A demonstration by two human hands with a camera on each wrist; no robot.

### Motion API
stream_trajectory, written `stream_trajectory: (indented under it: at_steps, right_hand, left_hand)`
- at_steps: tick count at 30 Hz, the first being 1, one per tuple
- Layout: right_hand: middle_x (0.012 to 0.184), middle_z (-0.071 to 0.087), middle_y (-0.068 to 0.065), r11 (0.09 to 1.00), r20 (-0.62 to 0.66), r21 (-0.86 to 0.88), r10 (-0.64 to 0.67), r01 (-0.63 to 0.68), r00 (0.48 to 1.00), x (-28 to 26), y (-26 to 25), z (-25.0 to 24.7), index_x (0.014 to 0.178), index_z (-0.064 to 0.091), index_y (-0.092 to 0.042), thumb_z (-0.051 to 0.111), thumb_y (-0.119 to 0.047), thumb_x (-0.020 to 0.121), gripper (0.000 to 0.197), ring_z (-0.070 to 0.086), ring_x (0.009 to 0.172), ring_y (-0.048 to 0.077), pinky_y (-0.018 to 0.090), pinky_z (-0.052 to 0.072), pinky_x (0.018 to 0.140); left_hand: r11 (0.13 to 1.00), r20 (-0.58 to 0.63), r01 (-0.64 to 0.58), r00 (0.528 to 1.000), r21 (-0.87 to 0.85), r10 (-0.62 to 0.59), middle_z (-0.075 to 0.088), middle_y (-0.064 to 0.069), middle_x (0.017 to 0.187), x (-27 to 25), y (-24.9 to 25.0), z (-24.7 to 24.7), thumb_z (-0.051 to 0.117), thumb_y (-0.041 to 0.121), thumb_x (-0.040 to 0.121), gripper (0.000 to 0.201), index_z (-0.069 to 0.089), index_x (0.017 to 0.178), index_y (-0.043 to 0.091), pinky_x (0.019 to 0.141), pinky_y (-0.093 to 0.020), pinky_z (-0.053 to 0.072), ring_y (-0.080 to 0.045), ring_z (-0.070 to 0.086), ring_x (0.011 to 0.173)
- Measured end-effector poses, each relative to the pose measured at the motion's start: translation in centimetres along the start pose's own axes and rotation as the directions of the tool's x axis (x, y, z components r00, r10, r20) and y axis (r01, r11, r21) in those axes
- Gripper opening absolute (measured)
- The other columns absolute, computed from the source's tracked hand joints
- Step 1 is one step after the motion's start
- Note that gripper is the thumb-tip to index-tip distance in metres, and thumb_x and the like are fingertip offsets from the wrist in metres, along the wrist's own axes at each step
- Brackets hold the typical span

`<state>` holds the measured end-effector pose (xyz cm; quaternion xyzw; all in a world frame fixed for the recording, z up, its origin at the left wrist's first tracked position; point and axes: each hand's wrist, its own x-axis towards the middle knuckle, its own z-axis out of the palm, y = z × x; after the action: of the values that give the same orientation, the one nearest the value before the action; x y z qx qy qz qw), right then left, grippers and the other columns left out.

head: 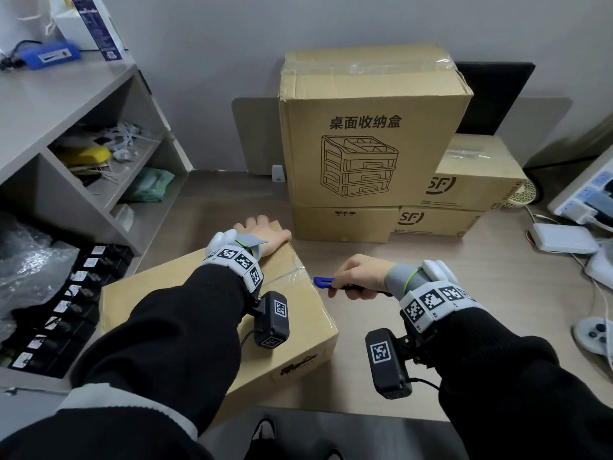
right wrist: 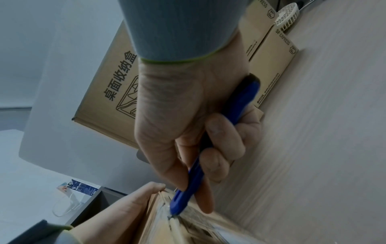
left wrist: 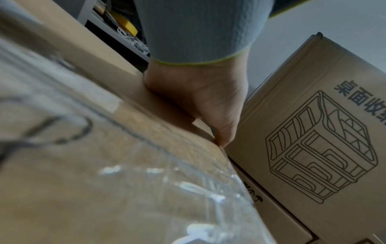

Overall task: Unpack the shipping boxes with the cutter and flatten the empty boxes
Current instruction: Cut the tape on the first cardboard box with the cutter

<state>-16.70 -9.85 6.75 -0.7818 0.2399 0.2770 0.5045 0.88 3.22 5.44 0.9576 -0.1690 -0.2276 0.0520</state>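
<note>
Low in the centre of the head view, the right hand (head: 360,275) has its fingers curled tight around the blue cutter (head: 326,283), whose tip meets the taped seam at the right edge of the near box (head: 205,303). Left of it, the left hand (head: 265,235) lies flat, fingers straight, pressing the box's far top corner. This sealed brown carton, clear tape along its top seam, sits on the desk (head: 447,270) at lower left of centre.
</note>
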Motion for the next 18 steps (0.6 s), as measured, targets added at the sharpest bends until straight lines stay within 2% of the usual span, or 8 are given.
stream_trajectory:
  at_steps: [3,8,11,15,17,18]
  right_hand:
    - [0.054,0.043,0.006,1.0,-0.006,0.004,-0.003,0.003,1.0,0.0,-0.2,0.2,0.077,0.071,-0.013,0.052,-0.016,0.089,0.022,0.024,0.043,0.017,0.024,0.017,0.044]
    - [0.048,0.045,0.001,0.997,0.057,-0.062,0.054,-0.051,0.997,-1.2,0.0,-0.7,0.078,0.072,-0.013,0.052,-0.019,0.089,0.024,0.026,0.039,0.015,0.021,0.019,0.042]
    - [0.05,0.044,0.003,0.999,-0.034,0.01,0.033,-0.032,0.999,-1.7,0.2,-1.9,0.079,0.069,-0.01,0.049,-0.018,0.09,0.024,0.026,0.037,0.015,0.019,0.018,0.04]
    - [0.055,0.043,0.003,0.969,-0.244,0.215,-0.064,0.118,0.968,-1.8,-0.7,-1.8,0.077,0.059,-0.01,0.044,-0.014,0.091,0.021,0.026,0.035,0.013,0.015,0.016,0.038]
    - [0.057,0.046,0.004,0.956,-0.282,0.245,-0.092,0.165,0.955,-1.2,-1.6,-1.1,0.075,0.054,-0.01,0.042,-0.011,0.092,0.021,0.028,0.035,0.012,0.015,0.017,0.037]
    - [0.059,0.048,0.005,0.954,-0.289,0.238,-0.108,0.18,0.951,-0.9,-2.3,-0.6,0.075,0.052,-0.01,0.041,-0.011,0.092,0.021,0.03,0.036,0.012,0.016,0.019,0.037]
  left_hand:
    - [1.0,-0.006,0.003,1.0,0.0,-0.003,0.036,-0.011,0.141,-0.1,0.0,0.0,0.047,0.059,0.083,0.074,0.032,0.142,0.017,0.102,-0.042,0.03,-0.037,0.033,0.128]
    - [1.0,-0.01,-0.001,1.0,-0.011,0.001,0.036,-0.011,0.142,-0.3,-0.1,-0.1,0.047,0.059,0.084,0.074,0.031,0.143,0.016,0.102,-0.042,0.029,-0.037,0.032,0.129]
    - [1.0,-0.019,-0.001,1.0,-0.024,0.0,0.035,-0.011,0.144,-0.4,0.0,0.0,0.048,0.059,0.085,0.075,0.03,0.144,0.015,0.103,-0.042,0.029,-0.036,0.031,0.131]
    - [0.996,-0.039,-0.065,0.997,-0.065,0.062,0.037,-0.012,0.146,-1.2,-0.3,-0.3,0.05,0.061,0.086,0.077,0.032,0.144,0.014,0.103,-0.041,0.029,-0.034,0.033,0.133]
    - [0.968,-0.023,-0.133,0.991,-0.214,0.131,0.039,-0.009,0.146,-1.5,-1.0,-0.9,0.058,0.059,0.084,0.077,0.036,0.144,0.015,0.104,-0.038,0.03,-0.029,0.037,0.133]
    - [0.943,-0.006,-0.153,0.987,-0.296,0.158,0.041,-0.008,0.146,-1.8,-1.8,-1.4,0.063,0.06,0.078,0.083,0.038,0.143,0.016,0.106,-0.036,0.031,-0.027,0.039,0.133]
